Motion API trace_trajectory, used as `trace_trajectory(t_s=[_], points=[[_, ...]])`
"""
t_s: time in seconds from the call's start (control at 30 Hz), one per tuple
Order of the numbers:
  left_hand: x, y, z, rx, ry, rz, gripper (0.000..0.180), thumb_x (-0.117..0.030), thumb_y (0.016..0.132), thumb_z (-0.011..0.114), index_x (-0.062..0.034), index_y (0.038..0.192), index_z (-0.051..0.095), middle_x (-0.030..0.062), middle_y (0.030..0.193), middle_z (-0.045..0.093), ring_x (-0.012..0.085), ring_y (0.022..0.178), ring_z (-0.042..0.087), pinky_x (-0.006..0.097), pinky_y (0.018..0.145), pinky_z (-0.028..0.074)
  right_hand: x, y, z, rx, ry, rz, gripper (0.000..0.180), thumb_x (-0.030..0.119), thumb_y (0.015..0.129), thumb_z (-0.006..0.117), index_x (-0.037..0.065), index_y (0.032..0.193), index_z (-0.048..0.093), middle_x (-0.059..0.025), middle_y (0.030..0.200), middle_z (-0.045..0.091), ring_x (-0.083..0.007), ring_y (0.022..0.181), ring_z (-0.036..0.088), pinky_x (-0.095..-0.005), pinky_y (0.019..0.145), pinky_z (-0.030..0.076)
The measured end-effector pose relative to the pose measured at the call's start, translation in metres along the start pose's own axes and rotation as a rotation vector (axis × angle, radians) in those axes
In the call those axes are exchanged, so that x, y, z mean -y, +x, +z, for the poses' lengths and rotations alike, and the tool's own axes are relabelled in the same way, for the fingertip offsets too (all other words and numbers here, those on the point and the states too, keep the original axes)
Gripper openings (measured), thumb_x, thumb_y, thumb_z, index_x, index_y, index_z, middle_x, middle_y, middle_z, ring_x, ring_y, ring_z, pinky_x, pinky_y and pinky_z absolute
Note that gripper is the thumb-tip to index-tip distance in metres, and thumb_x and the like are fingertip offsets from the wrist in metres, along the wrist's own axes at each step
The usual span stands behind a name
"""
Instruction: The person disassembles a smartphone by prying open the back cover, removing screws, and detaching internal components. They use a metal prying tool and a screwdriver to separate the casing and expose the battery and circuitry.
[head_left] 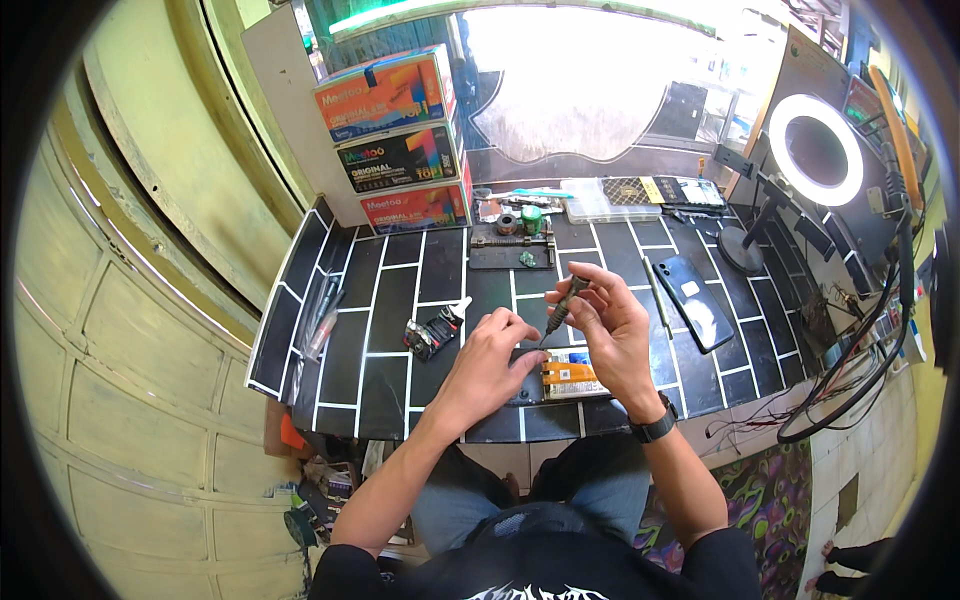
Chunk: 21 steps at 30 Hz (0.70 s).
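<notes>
My right hand [618, 335] grips a slim dark screwdriver [566, 306] between thumb and fingers. Its tip points down at an opened phone [525, 392] lying near the table's front edge. An orange flex cable [570, 373] crosses the battery in that phone. Bent over the phone's left end, my left hand [490, 362] holds it with thumb and fingertips; the finger undersides are hidden. Left of this hand lies a small crumpled black packet [433, 332] with a white tip. Another phone [692, 302], glossy and dark, rests to the right beside a thin rod-shaped tool [657, 292].
Behind my hands stands a phone-holder fixture [510, 252] with a green jar [532, 218] nearby. A clear plastic box [610, 208] lies farther back. Stacked cartons [400, 150] fill the far left; a ring light [775, 150] and hanging cables [850, 400] are at right. Slim tools [322, 318] lie left.
</notes>
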<state>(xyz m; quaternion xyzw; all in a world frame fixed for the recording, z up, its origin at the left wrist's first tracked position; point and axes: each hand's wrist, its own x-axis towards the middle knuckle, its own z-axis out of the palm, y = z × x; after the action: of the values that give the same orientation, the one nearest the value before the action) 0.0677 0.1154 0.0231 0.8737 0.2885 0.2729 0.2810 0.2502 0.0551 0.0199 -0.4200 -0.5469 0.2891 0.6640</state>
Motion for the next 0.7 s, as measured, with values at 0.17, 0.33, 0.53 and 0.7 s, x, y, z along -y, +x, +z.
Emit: trace_trajectory(t_s=[0.17, 0.33, 0.53, 0.7], points=[[0.008, 0.004, 0.007, -0.040, 0.019, 0.060, 0.013, -0.008, 0.088, 0.077, 0.0006, 0.095, 0.071, 0.0131, 0.101, 0.062, 0.0325, 0.097, 0.063, 0.042, 0.085, 0.051, 0.000, -0.007, -0.004, -0.182, 0.129, -0.037, 0.038, -0.003, 0.105, 0.056, 0.001, 0.143, 0.053, -0.0115, 0.120, 0.067, -0.0222, 0.112, 0.070, -0.0336, 0.095, 0.060], [0.027, 0.031, 0.006, -0.084, 0.133, 0.085, 0.011, -0.010, 0.089, 0.075, 0.0006, 0.094, 0.074, 0.0142, 0.098, 0.062, 0.0331, 0.096, 0.063, 0.043, 0.085, 0.051, -0.001, -0.005, -0.024, -0.315, 0.157, 0.002, 0.039, 0.002, 0.106, 0.057, 0.001, 0.144, 0.051, -0.0129, 0.123, 0.065, -0.0242, 0.116, 0.069, -0.0375, 0.096, 0.063], [0.048, 0.065, 0.017, -0.035, 0.207, 0.084, 0.015, -0.011, 0.091, 0.074, 0.0002, 0.100, 0.078, 0.0165, 0.098, 0.066, 0.0349, 0.096, 0.066, 0.044, 0.088, 0.052, -0.007, -0.004, -0.025, -0.275, 0.147, 0.032, 0.039, 0.003, 0.105, 0.058, 0.001, 0.144, 0.051, -0.0127, 0.122, 0.065, -0.0237, 0.115, 0.069, -0.0363, 0.096, 0.062], [0.044, 0.056, 0.007, -0.055, 0.125, 0.047, 0.016, -0.012, 0.091, 0.074, -0.0003, 0.103, 0.078, 0.0161, 0.099, 0.066, 0.0344, 0.093, 0.067, 0.044, 0.087, 0.053, -0.006, -0.001, -0.022, -0.250, 0.127, 0.044, 0.040, 0.003, 0.106, 0.058, 0.001, 0.145, 0.051, -0.0129, 0.123, 0.063, -0.0245, 0.115, 0.069, -0.0382, 0.095, 0.064]])
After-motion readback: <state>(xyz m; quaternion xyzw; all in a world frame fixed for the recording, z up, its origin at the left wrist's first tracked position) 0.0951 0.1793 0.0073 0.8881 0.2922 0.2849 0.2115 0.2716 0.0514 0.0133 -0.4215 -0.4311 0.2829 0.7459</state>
